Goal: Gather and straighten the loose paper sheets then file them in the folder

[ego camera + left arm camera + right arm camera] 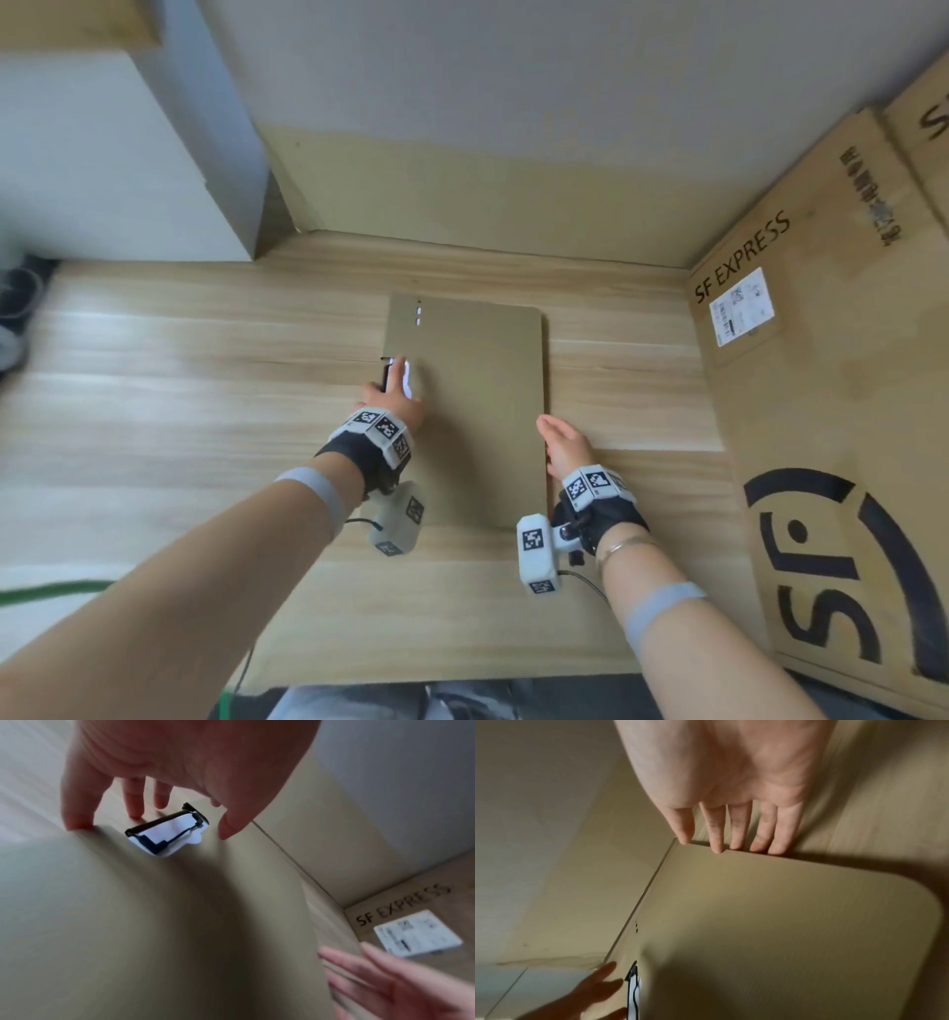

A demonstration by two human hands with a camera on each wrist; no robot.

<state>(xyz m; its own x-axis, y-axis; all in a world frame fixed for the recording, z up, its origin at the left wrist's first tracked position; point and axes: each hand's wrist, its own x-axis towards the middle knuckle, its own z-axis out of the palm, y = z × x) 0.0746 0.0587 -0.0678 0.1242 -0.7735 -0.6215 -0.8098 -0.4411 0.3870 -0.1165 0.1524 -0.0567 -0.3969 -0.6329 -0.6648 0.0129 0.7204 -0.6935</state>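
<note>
An olive folder (477, 411) lies closed and flat on the wooden table (154, 411). A cut-out at its left spine shows white paper and a black clip (167, 833); no loose sheets are in view. My left hand (393, 395) rests on the spine edge, fingers (77, 821) spread and fingertips touching the cover on both sides of the clip. My right hand (562, 444) lies against the folder's right edge, with straight fingers (762, 841) touching that edge (731, 852). Neither hand holds anything.
A large SF Express cardboard box (821, 385) stands close along the table's right side. A white cabinet (102, 154) is at the back left, and a wall (462, 195) rises behind the table. A green cable (51, 591) runs at the near left.
</note>
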